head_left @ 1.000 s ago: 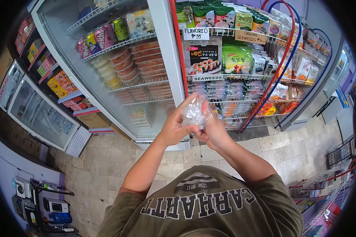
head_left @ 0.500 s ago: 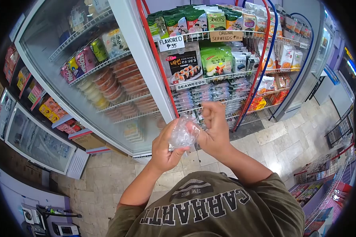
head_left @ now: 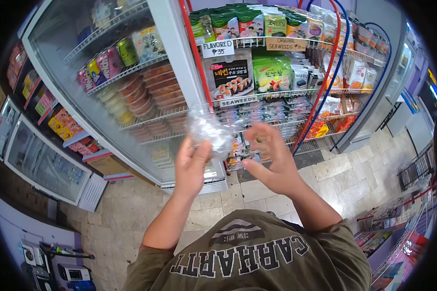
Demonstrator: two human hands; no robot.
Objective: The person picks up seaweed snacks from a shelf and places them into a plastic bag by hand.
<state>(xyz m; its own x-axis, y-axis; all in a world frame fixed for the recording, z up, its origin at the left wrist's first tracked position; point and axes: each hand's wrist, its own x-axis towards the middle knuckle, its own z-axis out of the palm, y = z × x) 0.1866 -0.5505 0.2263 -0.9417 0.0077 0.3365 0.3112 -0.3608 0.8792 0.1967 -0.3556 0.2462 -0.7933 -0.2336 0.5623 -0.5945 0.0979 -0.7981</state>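
Observation:
A crumpled clear plastic wrapper (head_left: 212,133), shiny and blurred by motion, is pinched in my left hand (head_left: 192,162), the thumb lying across its near side. I cannot make out whether anything is inside it. To its right, my right hand (head_left: 272,157) is raised with thumb and fingers apart, holding nothing; its fingertips are smeared by motion. Behind both hands stands a wire rack (head_left: 257,96) of seaweed packs, with a "SEAWEEDS" label (head_left: 238,100) on one shelf.
A glass-door fridge (head_left: 172,63) with drinks and stacked tubs stands at the left, close to my left hand. Farther left is a low chest freezer (head_left: 43,162). Wire baskets (head_left: 398,213) of goods are at the right. The floor (head_left: 126,218) is pale tile.
My right hand has come away from the plastic and its fingers have opened. My left hand has moved up and left with the wrapper, which looks more spread out.

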